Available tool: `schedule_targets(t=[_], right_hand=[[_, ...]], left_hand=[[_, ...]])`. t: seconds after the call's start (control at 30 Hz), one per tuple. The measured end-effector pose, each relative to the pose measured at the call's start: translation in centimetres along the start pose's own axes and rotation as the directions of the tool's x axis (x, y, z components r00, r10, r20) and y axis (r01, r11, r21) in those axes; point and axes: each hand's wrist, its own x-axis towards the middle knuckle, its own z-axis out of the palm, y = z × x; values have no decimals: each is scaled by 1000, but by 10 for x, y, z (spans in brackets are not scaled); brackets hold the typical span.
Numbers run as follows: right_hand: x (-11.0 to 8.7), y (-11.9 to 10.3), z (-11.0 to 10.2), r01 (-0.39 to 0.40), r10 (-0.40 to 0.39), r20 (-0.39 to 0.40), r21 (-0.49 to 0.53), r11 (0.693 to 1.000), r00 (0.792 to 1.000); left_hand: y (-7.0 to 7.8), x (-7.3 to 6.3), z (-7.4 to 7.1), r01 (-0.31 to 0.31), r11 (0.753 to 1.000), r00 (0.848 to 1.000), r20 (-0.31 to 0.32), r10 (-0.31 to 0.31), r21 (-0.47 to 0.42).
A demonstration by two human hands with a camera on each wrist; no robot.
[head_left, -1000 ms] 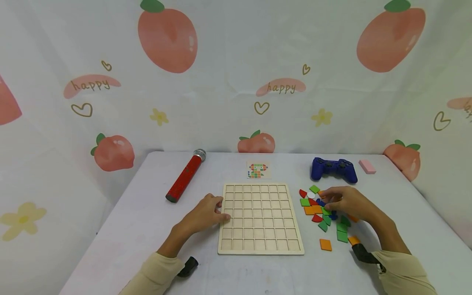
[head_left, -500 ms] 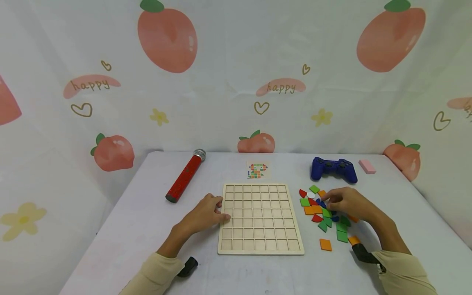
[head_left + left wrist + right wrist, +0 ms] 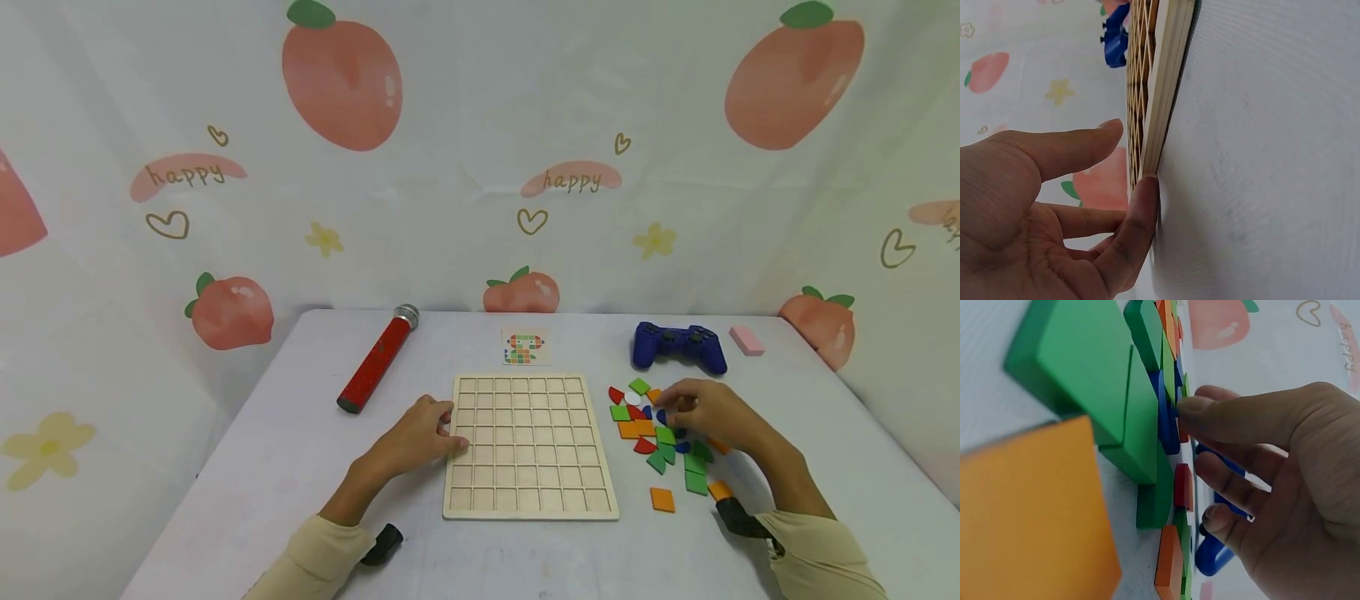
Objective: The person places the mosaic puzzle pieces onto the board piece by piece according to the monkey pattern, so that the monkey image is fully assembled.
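Note:
A light wooden grid board lies flat at the table's middle, its squares bare. My left hand rests at its left edge: in the left wrist view a fingertip touches the side, and the thumb is held over the top. Right of the board lies a loose cluster of coloured flat pieces, among them green squares, orange squares and red quarter-rounds. My right hand reaches into it, thumb and forefinger loosely bent at a small blue piece. The fingers partly hide other blue pieces.
A small card with a coloured mosaic picture lies behind the board. A red microphone is at back left. At back right are a blue game controller and a pink block. A printed cloth hangs behind the table.
The blue pieces by my right fingertips have shifted and spread apart, one moving slightly to the right. More of a light green piece shows. My left hand and the board stay put.

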Motion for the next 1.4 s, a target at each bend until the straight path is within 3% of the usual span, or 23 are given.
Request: schedule_targets(t=[0.3,0.57,0.87,1.4], right_hand=[[0,1,2,-6,6,11,0,1000,1000],[2,4,1,34,-34,6,-11,999,999],[2,2,-2,-32,34,53,-29,999,998],[1,4,-4,-41,41,39,-18,999,998]], left_hand=[[-1,-1,0,-8,1000,1000,3,8,-9],[-1,-2,-1,-1,999,1000,0,1,-38],[-2,-1,-2,30,995,1000,-2,-30,-95],[-2,-3,-5,58,982,998,10,-57,-181]])
